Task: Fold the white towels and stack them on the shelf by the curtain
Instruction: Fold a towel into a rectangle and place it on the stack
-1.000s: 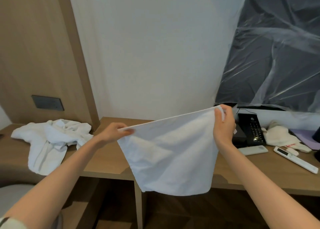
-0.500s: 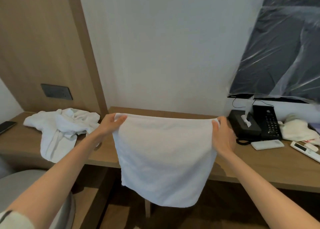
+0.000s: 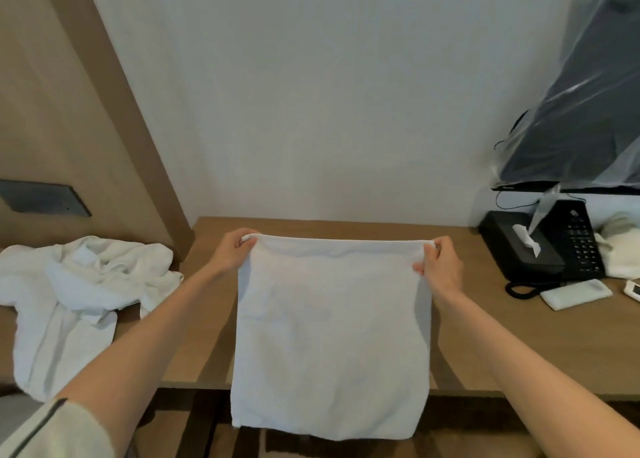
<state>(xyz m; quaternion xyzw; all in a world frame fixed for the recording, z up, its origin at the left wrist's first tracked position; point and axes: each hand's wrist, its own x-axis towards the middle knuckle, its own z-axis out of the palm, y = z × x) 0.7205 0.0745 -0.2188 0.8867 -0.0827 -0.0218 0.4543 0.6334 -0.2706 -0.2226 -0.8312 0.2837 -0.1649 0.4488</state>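
While tissue juts from its box, left grip and right grip pinch the towel.

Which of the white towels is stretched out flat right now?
The middle towel, pinched at its top corners by the left hand and right hand. The left towel lies crumpled on the desk.

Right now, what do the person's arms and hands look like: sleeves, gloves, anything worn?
Left hand and right hand are bare: no gloves, rings or watch visible. The left arm shows a pale, off-white sleeve with a thin dark stripe. The right forearm is bare to the frame edge.
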